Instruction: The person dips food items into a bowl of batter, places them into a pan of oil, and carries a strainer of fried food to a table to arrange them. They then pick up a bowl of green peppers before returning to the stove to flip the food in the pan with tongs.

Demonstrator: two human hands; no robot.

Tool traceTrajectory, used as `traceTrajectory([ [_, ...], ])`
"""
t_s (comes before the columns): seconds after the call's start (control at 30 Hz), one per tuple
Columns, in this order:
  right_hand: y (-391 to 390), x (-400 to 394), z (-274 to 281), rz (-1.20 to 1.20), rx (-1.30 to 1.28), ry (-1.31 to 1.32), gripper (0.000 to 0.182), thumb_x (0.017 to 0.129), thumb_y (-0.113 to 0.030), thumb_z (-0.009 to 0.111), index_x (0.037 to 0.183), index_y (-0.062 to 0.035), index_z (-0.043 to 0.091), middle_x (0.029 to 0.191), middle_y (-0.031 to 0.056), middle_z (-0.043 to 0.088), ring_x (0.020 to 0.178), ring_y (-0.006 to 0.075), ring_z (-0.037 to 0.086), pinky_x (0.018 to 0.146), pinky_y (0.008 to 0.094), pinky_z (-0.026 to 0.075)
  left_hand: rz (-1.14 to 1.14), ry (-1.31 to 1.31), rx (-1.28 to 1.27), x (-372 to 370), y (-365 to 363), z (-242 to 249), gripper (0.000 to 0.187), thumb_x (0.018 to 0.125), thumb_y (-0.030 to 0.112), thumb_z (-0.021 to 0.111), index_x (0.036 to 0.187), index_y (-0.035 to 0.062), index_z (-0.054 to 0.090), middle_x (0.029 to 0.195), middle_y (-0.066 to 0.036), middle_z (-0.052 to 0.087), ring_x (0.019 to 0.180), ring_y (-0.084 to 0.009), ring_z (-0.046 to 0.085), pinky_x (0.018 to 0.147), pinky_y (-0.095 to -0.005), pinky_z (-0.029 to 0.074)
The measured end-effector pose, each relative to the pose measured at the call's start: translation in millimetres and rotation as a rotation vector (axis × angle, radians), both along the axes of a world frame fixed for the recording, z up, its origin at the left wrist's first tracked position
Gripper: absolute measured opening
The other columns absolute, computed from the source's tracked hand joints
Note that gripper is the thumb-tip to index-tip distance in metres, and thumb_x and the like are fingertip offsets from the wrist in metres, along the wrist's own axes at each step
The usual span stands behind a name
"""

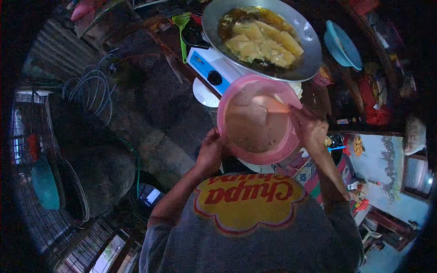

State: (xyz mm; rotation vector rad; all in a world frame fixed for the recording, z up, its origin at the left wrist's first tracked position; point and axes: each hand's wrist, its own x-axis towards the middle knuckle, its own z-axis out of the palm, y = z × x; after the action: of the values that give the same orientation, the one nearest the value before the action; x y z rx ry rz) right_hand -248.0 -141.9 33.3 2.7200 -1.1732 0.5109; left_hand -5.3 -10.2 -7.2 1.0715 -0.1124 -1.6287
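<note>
My left hand (210,152) grips the left rim of a pink bowl (221,116) that holds a brownish batter. My right hand (310,126), at the bowl's right side, is closed on an orange-pink utensil (276,107) whose far end reaches over the batter. Just beyond the bowl, a large metal wok (314,50) sits on a blue and white gas stove (205,68). Pale yellow pieces of food (264,43) lie in the oil inside it.
A light green spatula (183,38) lies left of the wok. To the wok's right is a blue basin (341,44). A white perforated disc (205,93) shows below the stove. A coiled hose (98,86) is at the left.
</note>
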Motion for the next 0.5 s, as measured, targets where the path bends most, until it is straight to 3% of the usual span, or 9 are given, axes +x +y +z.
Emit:
traceTrajectory([
  [0.1, -8, -2, 14, -0.43, 0.169, 0.322, 0.025, 0.076, -0.031, 0.056, 0.098, -0.0197, 0.061, 0.075, 0.0117, 0.061, 0.065, 0.0264, 0.061, 0.057, 0.0376, 0.047, -0.019, -0.011, -0.001, 1, -1, -4, 0.01, 0.082, 0.006, 0.044, 0.092, 0.0072, 0.045, 0.083, -0.004, 0.052, 0.071, -0.0151, 0.055, 0.062, -0.0305, 0.05],
  [0.23, -12, 1, 11, -0.445, 0.344, 0.223, 0.024, 0.077, -0.032, 0.054, 0.097, -0.0207, 0.061, 0.077, 0.011, 0.061, 0.067, 0.026, 0.061, 0.058, 0.0363, 0.048, -0.036, -0.016, -0.011, 1, -1, -3, 0.012, 0.082, 0.006, 0.044, 0.094, 0.0073, 0.046, 0.083, -0.004, 0.052, 0.071, -0.016, 0.056, 0.062, -0.0319, 0.05],
  [0.3, -9, 5, 18, -0.335, 0.401, 0.063, 0.022, 0.078, -0.031, 0.054, 0.096, -0.0205, 0.062, 0.078, 0.009, 0.062, 0.067, 0.0244, 0.061, 0.057, 0.0349, 0.048, -0.025, -0.021, -0.008, 1, -2, 0, 0.013, 0.082, 0.006, 0.043, 0.095, 0.0073, 0.046, 0.084, -0.004, 0.053, 0.071, -0.0162, 0.056, 0.063, -0.0323, 0.051],
  [0.43, 2, -3, 26, -0.173, 0.323, 0.038, 0.021, 0.078, -0.03, 0.055, 0.094, -0.0205, 0.063, 0.078, 0.0068, 0.063, 0.068, 0.0226, 0.061, 0.056, 0.0333, 0.048, -0.009, 0.016, -0.006, 1, -3, 0, 0.015, 0.082, 0.006, 0.043, 0.097, 0.0064, 0.046, 0.088, -0.006, 0.053, 0.073, -0.0173, 0.057, 0.065, -0.0338, 0.051],
  [0.5, 0, -16, 19, -0.307, 0.178, 0.35, 0.019, 0.077, -0.029, 0.055, 0.092, -0.0193, 0.063, 0.079, 0.0059, 0.063, 0.067, 0.0214, 0.062, 0.055, 0.0328, 0.048, -0.028, -0.011, -0.001, 2, -3, 6, 0.016, 0.082, 0.006, 0.043, 0.097, 0.006, 0.045, 0.089, -0.006, 0.053, 0.074, -0.0177, 0.057, 0.066, -0.034, 0.051],
])
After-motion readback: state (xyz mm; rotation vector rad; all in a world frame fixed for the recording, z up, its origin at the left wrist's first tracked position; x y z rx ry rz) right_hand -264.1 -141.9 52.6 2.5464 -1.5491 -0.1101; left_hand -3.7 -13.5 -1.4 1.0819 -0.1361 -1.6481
